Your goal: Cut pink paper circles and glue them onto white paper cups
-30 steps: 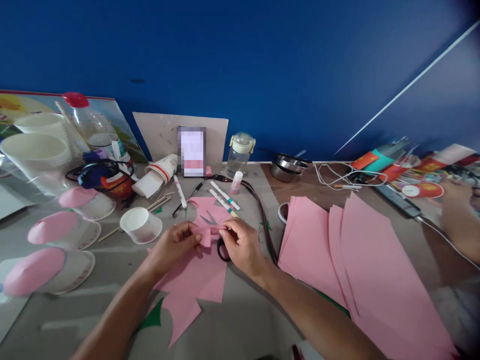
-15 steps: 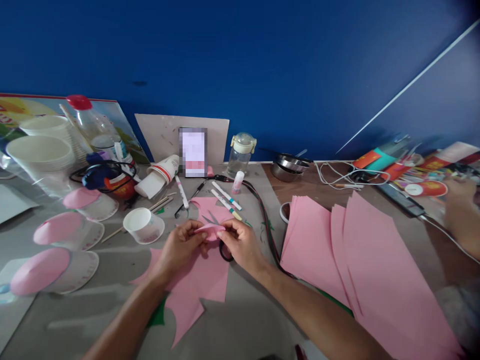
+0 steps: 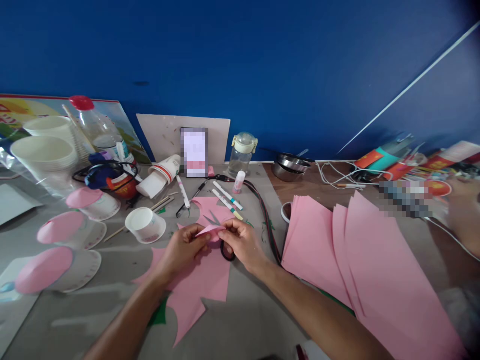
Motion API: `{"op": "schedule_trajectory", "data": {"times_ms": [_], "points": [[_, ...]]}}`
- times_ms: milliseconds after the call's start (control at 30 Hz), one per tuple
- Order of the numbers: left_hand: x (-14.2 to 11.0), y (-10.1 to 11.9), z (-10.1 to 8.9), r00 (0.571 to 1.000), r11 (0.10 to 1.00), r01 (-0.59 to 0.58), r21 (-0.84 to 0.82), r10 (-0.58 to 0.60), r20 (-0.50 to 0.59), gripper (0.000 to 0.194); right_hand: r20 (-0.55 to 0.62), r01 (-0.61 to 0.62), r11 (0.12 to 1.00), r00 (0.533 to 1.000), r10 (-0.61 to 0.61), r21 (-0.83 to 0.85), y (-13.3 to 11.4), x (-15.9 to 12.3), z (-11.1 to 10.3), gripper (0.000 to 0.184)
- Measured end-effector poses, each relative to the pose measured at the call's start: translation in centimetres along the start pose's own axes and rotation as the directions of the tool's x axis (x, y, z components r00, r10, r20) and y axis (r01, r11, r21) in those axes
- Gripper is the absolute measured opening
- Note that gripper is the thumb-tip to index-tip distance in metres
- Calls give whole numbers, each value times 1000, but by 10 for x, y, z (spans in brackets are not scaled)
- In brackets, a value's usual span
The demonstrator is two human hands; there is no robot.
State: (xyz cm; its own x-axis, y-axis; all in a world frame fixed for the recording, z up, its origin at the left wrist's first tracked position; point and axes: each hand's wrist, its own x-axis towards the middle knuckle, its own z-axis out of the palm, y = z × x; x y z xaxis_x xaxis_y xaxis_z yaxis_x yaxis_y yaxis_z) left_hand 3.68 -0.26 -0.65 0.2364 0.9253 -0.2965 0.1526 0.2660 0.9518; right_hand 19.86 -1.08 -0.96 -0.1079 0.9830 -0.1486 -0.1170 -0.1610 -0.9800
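Observation:
Between both hands is a small folded piece of pink paper (image 3: 210, 231). My left hand (image 3: 187, 247) pinches its left side with thumb and fingers closed. My right hand (image 3: 240, 240) grips its right edge the same way. Scissors (image 3: 227, 251) with black handles show just behind and beneath the right fingers; their blades point up past the paper, and whether the hand touches them I cannot tell. Below the hands lie pink paper offcuts (image 3: 210, 280) with curved cut edges, a bit of green paper (image 3: 159, 314) under them.
Pink cone-topped paper cups (image 3: 60, 227) and a plain white cup (image 3: 145, 225) stand left. Markers (image 3: 227, 203) and a glue stick (image 3: 238, 182) lie ahead. Stacked pink sheets (image 3: 311, 240) cover the right. Another person's hand (image 3: 465, 210) is at the far right.
The fingers have shifted slightly on the pink paper, which is still held in both hands. The whole view has moved a little; the things on the table stay in place.

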Motion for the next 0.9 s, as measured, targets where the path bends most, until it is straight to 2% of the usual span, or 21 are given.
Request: {"op": "schedule_trajectory", "data": {"times_ms": [133,233,400,567,767,900], "points": [[-3,5,1,999,999,18,27,-17,-40,33,48,-22,999,999,20,46,-4,-2,1,23],[-5,8,2,999,999,-10,37,12,-41,35,68,-11,1000,998,10,12,-5,-4,3,27],[-5,8,3,997,998,-60,36,62,-55,33,42,33,983,999,-26,-181,-2,-4,5,19],[-6,9,2,995,995,-93,46,94,-28,29,-17,91,963,995,-99,-254,-6,-3,6,8],[-7,8,3,996,996,-85,20,84,23,31,-33,53,979,998,-61,-195,-10,-3,5,14],[-6,7,5,998,998,-58,40,58,3,30,36,-7,997,999,10,-78,-9,-3,5,17]]}}
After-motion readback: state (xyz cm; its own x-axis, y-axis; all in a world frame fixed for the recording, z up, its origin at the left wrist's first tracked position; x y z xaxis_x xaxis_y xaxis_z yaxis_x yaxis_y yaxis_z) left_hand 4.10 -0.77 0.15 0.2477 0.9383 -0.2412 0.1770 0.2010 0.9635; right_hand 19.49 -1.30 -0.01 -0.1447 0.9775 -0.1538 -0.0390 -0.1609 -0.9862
